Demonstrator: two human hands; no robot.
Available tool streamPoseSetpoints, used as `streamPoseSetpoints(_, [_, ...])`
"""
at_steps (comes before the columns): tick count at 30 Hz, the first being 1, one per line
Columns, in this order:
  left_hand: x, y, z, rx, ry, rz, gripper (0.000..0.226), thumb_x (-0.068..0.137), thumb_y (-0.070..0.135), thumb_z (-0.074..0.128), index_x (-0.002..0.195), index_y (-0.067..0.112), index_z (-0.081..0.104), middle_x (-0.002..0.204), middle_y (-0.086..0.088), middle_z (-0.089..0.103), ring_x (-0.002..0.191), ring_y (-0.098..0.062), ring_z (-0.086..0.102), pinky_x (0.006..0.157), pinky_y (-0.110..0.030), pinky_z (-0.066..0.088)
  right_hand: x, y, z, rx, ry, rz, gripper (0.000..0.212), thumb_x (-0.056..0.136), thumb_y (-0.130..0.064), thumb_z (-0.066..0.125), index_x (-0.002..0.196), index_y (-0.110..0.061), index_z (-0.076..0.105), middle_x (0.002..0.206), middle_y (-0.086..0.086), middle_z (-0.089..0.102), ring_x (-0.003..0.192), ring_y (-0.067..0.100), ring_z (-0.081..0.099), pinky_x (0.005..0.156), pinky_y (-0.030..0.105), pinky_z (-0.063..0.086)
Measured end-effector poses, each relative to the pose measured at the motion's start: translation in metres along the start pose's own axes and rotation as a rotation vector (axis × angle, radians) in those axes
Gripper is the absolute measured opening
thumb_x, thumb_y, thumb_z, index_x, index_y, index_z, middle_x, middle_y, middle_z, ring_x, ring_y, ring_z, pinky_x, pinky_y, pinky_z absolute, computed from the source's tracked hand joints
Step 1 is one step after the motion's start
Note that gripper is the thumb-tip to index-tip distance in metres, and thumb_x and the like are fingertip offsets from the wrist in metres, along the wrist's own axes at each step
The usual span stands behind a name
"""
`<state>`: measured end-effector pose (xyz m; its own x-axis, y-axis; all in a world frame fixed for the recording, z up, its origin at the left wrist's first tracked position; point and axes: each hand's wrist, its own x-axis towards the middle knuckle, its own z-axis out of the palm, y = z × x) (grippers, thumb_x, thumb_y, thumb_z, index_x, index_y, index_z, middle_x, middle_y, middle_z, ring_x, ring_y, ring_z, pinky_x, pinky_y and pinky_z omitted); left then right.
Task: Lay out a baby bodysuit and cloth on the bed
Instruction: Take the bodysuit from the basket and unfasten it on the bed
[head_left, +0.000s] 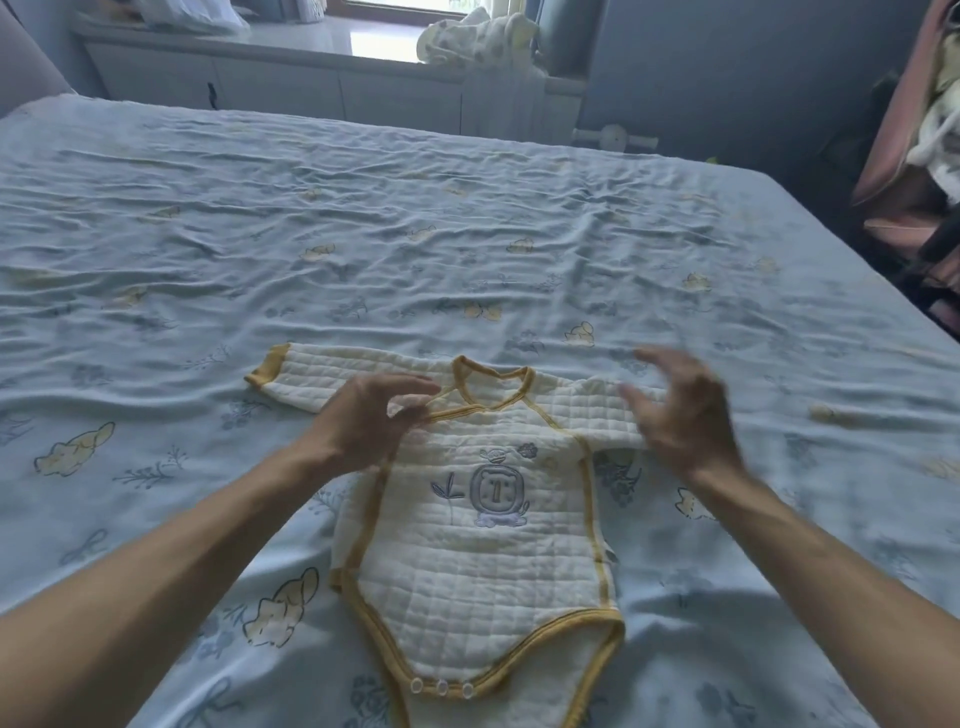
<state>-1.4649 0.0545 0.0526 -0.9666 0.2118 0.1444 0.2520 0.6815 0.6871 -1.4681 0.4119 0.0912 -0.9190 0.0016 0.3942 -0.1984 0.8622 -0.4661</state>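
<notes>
Here the baby bodysuit is lying flat on the bed, its long axis running twelve to six o'clock, with the snaps at six and the sleeves reaching to nine and three. The left hand is hovering at the ten o'clock shoulder, fingers loose and gripping nothing. The right hand, blurred, is spreading slack fingers over the three o'clock sleeve. Both are sitting equally near. Open sheet is stretching toward twelve and nine, and the bed's edge is falling away at two.
</notes>
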Motion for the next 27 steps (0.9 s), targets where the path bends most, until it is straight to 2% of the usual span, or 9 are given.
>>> streamPoseSetpoints(3, [0.025,0.004,0.007,0.051,-0.061,-0.016,0.029,0.096,0.015,0.074,0.120,0.031,0.078,0.141,0.003,0.067,0.124,-0.016,0.068,0.109,-0.040,0.053,0.014,-0.054,0.039,0.169,-0.427,-0.131,0.029,0.095,-0.016,0.074,0.124,-0.017,0.075,0.129,0.003,0.073,0.112,0.019,0.069,0.101,0.040,0.056])
streamPoseSetpoints(5, [0.035,-0.002,0.012,0.079,-0.090,-0.059,0.032,0.092,0.016,0.079,0.114,0.038,0.079,0.141,0.006,0.068,0.122,-0.015,0.069,0.109,-0.042,0.054,0.013,-0.070,0.069,0.137,-0.549,-0.162,0.021,0.098,-0.014,0.068,0.115,-0.016,0.079,0.119,0.006,0.075,0.105,0.022,0.070,0.095,0.038,0.056])
streamPoseSetpoints(8, [0.038,-0.010,0.016,0.114,-0.136,-0.049,0.029,0.090,0.025,0.081,0.111,0.044,0.079,0.142,0.007,0.067,0.126,-0.014,0.065,0.111,-0.043,0.051,0.015,-0.072,0.094,0.077,-0.534,-0.234,0.015,0.096,-0.010,0.067,0.094,-0.011,0.082,0.098,0.005,0.075,0.088,0.021,0.069,0.080,0.041,0.056])
streamPoseSetpoints(12, [0.043,-0.016,0.014,0.141,-0.178,0.022,0.028,0.092,0.029,0.079,0.120,0.034,0.079,0.143,0.002,0.066,0.126,-0.017,0.064,0.109,-0.032,0.048,0.028,-0.070,0.093,0.088,-0.588,-0.125,0.005,0.091,-0.018,0.078,0.093,-0.020,0.082,0.099,-0.003,0.073,0.081,0.015,0.067,0.061,0.022,0.048])
streamPoseSetpoints(16, [0.046,-0.020,0.013,0.191,-0.231,0.048,0.027,0.093,0.034,0.077,0.119,0.042,0.078,0.138,0.006,0.066,0.117,-0.013,0.065,0.097,-0.027,0.046,0.035,-0.074,0.089,0.030,-0.642,-0.123,0.012,0.085,-0.017,0.083,0.084,-0.027,0.075,0.084,-0.009,0.070,0.073,0.000,0.060,0.064,0.015,0.039])
streamPoseSetpoints(19, [0.045,-0.022,0.015,0.196,-0.225,0.068,0.027,0.092,0.037,0.077,0.118,0.044,0.077,0.135,0.008,0.067,0.115,-0.011,0.064,0.095,-0.029,0.048,0.034,-0.076,0.088,0.051,-0.623,-0.108,0.020,0.083,-0.004,0.080,0.079,-0.024,0.075,0.080,-0.008,0.074,0.074,0.002,0.065,0.064,0.014,0.043])
streamPoseSetpoints(21, [0.044,-0.023,0.017,0.193,-0.212,0.074,0.027,0.092,0.037,0.078,0.118,0.044,0.077,0.135,0.008,0.067,0.116,-0.012,0.065,0.097,-0.030,0.049,0.029,-0.078,0.091,0.041,-0.558,-0.144,0.021,0.082,0.003,0.074,0.078,-0.018,0.077,0.079,-0.005,0.075,0.074,0.009,0.069,0.067,0.017,0.046])
streamPoseSetpoints(24, [0.045,-0.023,0.018,0.212,-0.220,0.074,0.028,0.094,0.034,0.077,0.120,0.042,0.077,0.137,0.007,0.066,0.119,-0.013,0.063,0.101,-0.032,0.048,0.017,-0.076,0.092,0.030,-0.398,-0.269,0.023,0.080,0.005,0.068,0.072,-0.016,0.075,0.074,-0.003,0.074,0.069,0.012,0.064,0.069,0.022,0.047])
streamPoseSetpoints(27, [0.046,-0.027,0.020,0.260,-0.237,0.085,0.028,0.096,0.030,0.075,0.122,0.039,0.077,0.139,0.005,0.065,0.123,-0.014,0.062,0.100,-0.025,0.043,0.007,-0.059,0.081,0.043,-0.308,-0.312,0.024,0.076,0.008,0.072,0.071,-0.016,0.073,0.072,-0.004,0.070,0.067,0.013,0.061,0.067,0.025,0.050])
